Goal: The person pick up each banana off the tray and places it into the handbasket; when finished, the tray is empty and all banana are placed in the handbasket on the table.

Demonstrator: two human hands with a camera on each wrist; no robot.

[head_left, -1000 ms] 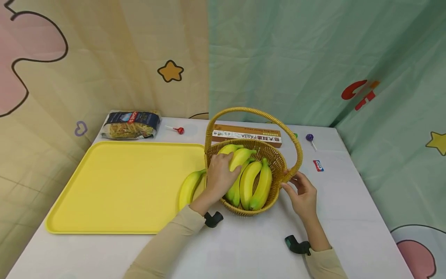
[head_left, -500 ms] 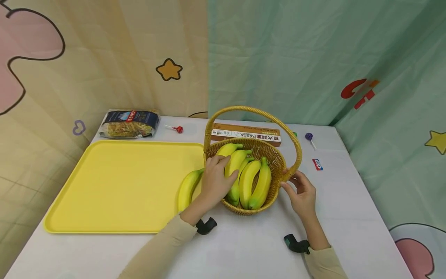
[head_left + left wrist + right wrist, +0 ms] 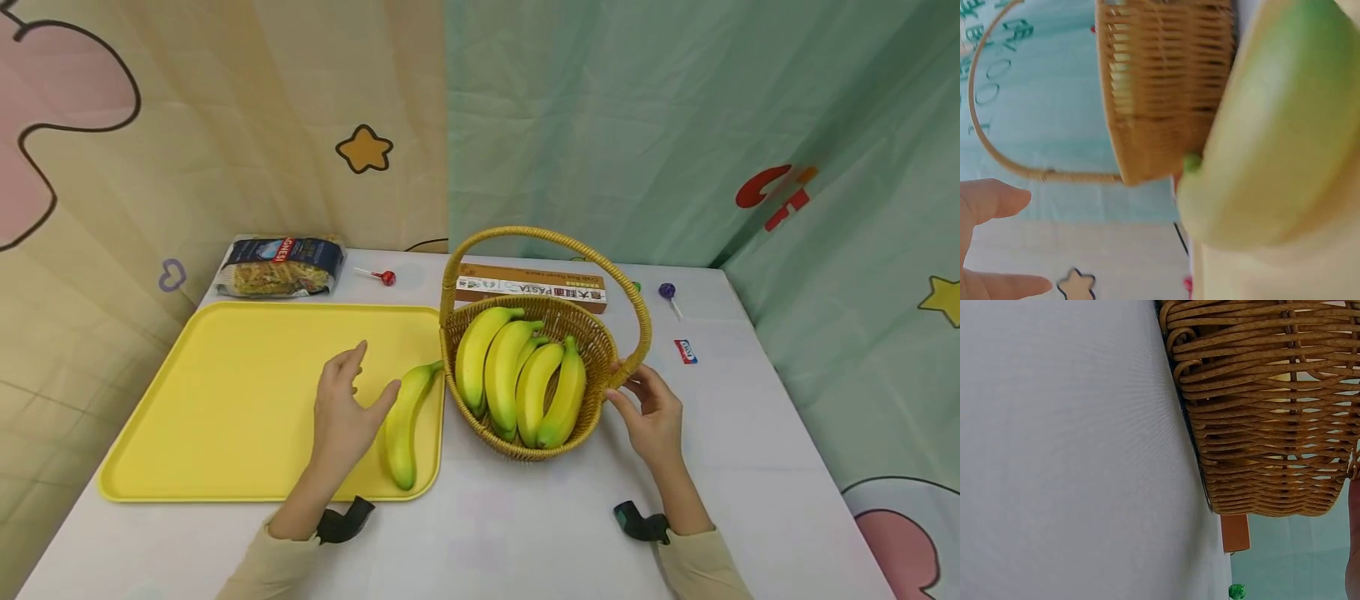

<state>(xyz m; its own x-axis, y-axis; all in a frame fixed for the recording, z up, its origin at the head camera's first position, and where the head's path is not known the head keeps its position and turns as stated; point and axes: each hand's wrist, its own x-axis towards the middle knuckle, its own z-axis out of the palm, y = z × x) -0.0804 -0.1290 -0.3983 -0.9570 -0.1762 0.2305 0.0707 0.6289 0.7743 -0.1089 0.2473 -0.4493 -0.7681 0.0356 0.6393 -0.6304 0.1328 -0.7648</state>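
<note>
My left hand (image 3: 341, 425), fingers spread and holding nothing, hovers over the yellow tray (image 3: 225, 400). Just to its right, a single banana (image 3: 405, 429) lies along the tray's right side; it looms large in the left wrist view (image 3: 1279, 137). Several more bananas (image 3: 506, 375) fill the woven wicker basket (image 3: 517, 452), which stands right beside the tray with its tall handle (image 3: 555, 239) upright. At the basket's right side, my right hand (image 3: 656, 425) pinches the rim by the foot of the handle. Only a sliver of that hand shows in the right wrist view.
Behind the basket lies a long pasta box (image 3: 532, 287). A bag of pasta (image 3: 281, 267) and a red lollipop (image 3: 386, 277) sit at the back left. To the right are a purple lollipop (image 3: 667, 292) and a small red-and-blue wrapper (image 3: 686, 352). Curtains hang behind the table.
My left hand has let go of a banana at the basket's left side and moved left, out over the tray. The right hand has stayed at the basket rim.
</note>
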